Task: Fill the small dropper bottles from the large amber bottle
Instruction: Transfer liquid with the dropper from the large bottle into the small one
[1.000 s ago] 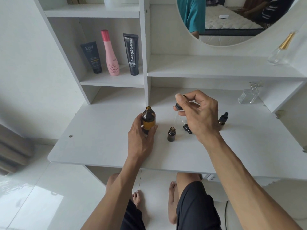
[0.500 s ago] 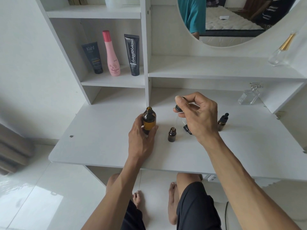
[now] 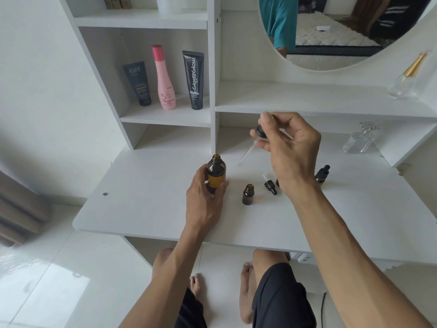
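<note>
The large amber bottle (image 3: pixel 216 172) stands uncapped on the white desk (image 3: pixel 142 209), and my left hand (image 3: pixel 205 201) grips its body. My right hand (image 3: pixel 287 150) is raised above the desk and holds a large dropper (image 3: pixel 254 144) by its black bulb, the glass tube slanting down-left toward the amber bottle. A small dropper bottle (image 3: pixel 248 194) stands open between my hands. Its small dropper cap (image 3: pixel 269 183) lies on the desk beside it. A second small bottle (image 3: pixel 322 174), capped, stands right of my right wrist.
Three cosmetic containers (image 3: pixel 165 79) stand on the left shelf. A clear glass perfume bottle (image 3: pixel 358 142) sits at the back right of the desk, another with a gold top (image 3: pixel 408 78) on the upper shelf. A round mirror hangs above.
My right hand has risen and tilted the dropper, so its glass tube now points down-left toward the large amber bottle. My left hand and the bottles have stayed put.
</note>
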